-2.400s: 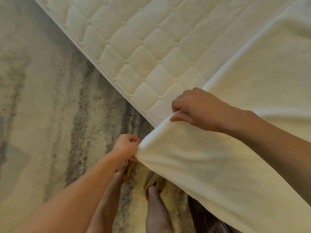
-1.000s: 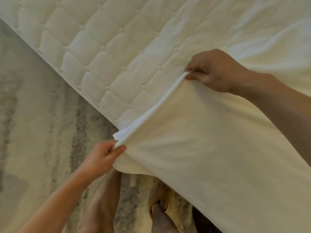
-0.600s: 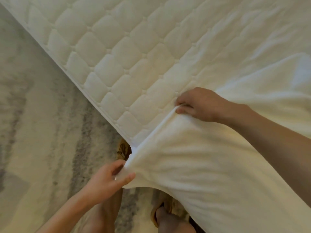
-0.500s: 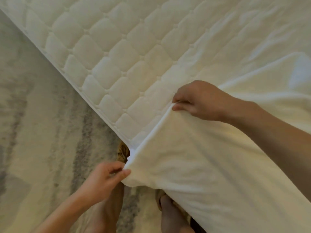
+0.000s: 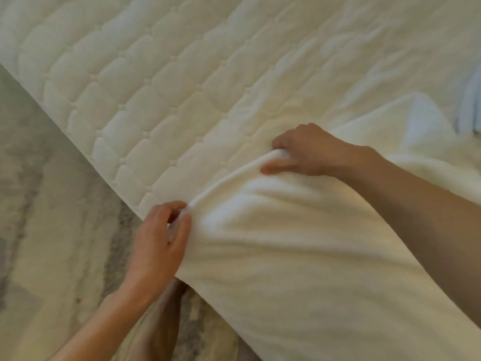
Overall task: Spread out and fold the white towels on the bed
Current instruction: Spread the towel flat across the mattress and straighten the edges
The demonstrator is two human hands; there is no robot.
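Since the frame half a second ago, the left hand (image 5: 158,243) has gone up toward the edge of the bed (image 5: 156,100). The stretch of hem (image 5: 229,178) between the two hands now looks shorter and less tight. The right hand (image 5: 304,149) is almost where it was.

From left to right on my feed, the grey patterned carpet (image 5: 52,230) comes first, beside the quilted bed. The left hand is just at the bed's lower edge, and its thumb and fingers pinch one corner of the towel (image 5: 299,256). From there the thick hem runs up and to the right, over the bed, to the right hand. The curled fingers and thumb of that hand grip the hem at its other end.

The towel is cream-white, soft and thick, with shallow creases under the hem. One part of it lies on the bed, and the lower part hangs over the bed's edge toward the carpet. At the far right a part of it is turned over in a fold. I cannot tell whether the hands hold one layer or two.

I judge that the spreading step is in hand, and the folding is not yet begun. The next move calls for both hands to go apart until the hem is straight. After that the cloth must be laid flat on the bed and the fold at the right smoothed out. The part that hangs off the edge may pull the rest down, so I would draw it well onto the bed.
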